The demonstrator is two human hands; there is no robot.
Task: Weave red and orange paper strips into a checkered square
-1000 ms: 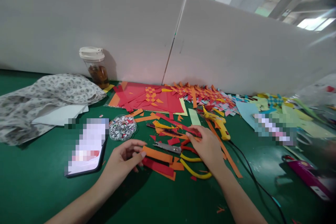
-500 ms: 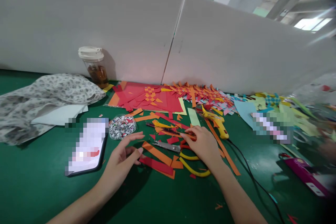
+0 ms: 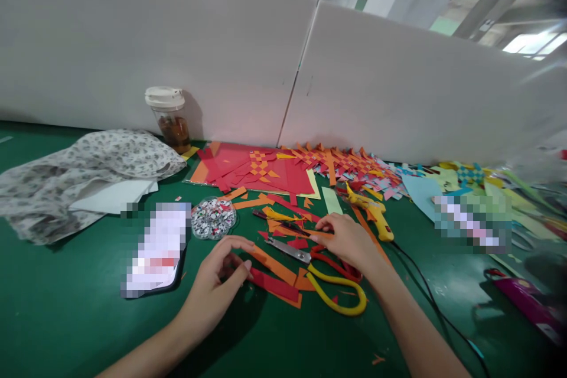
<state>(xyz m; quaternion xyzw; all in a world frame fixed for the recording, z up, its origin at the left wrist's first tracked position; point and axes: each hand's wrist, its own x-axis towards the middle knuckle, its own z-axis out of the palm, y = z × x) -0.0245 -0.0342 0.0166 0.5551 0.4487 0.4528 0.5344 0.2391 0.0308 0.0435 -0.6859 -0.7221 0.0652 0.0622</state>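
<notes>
My left hand [image 3: 221, 274] hovers low over the table, fingers curved and thumb apart from the index finger. Its thumb tip is at the left end of a red paper strip [image 3: 274, 285], beside an orange strip [image 3: 277, 266]. My right hand [image 3: 348, 239] has its fingers closed at the end of a thin dark tool [image 3: 295, 228] lying among orange paper scraps; its kind cannot be made out. Below that hand rest open scissors [image 3: 336, 289] with yellow and red handles. A small yellow paper piece [image 3: 281, 214] lies by the dark tool.
A round clear case of googly eyes [image 3: 214, 218] and a phone [image 3: 157, 254] lie left. Behind are red paper sheets [image 3: 287, 180], woven paper pieces [image 3: 341, 159] and a lidded cup [image 3: 172, 124]. A yellow glue gun [image 3: 372, 212] with its cord and a purple tool [image 3: 527, 301] lie right.
My left hand's fingers have curled in more, with the thumb nearer the red strip. My right hand has shifted slightly off the scissors, showing more of their handles. The view has shifted a little.
</notes>
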